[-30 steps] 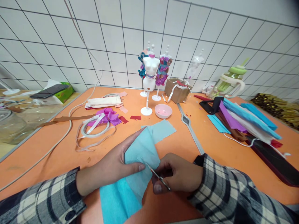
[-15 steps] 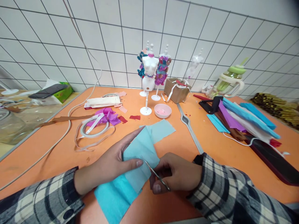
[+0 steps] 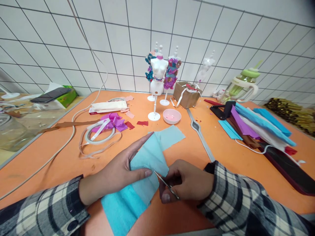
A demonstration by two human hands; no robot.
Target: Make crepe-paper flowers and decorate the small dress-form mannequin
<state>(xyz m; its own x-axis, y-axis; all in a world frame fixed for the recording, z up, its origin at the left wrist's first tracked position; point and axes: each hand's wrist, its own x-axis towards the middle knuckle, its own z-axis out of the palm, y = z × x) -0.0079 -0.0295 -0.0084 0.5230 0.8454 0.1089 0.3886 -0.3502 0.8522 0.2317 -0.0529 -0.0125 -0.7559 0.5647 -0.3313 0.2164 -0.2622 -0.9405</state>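
Note:
Light blue crepe paper (image 3: 147, 154) is gripped in my left hand (image 3: 118, 172), thumb on top and the other fingers behind it. Its brighter blue lower part (image 3: 126, 208) hangs toward the table's near edge. My right hand (image 3: 188, 182) is closed on a small pair of scissors (image 3: 167, 185), whose blades sit at a cut in the paper beside my left thumb. The scissor handles are mostly hidden by my fingers. A separate light blue piece (image 3: 172, 136) lies on the table just beyond the held paper.
Small white dress forms (image 3: 157, 77) stand at the back, with a pink bowl (image 3: 172, 116) and cardboard box (image 3: 187, 95) nearby. Tape rolls (image 3: 99, 132) and purple paper (image 3: 114, 122) lie left. Folded coloured papers (image 3: 261, 123), a phone stand (image 3: 225, 110) and a bottle (image 3: 242, 85) are right.
The scissor blades look slightly more closed at the cut in the paper. Both hands keep nearly the same place, and the lower paper has shifted a little to the right.

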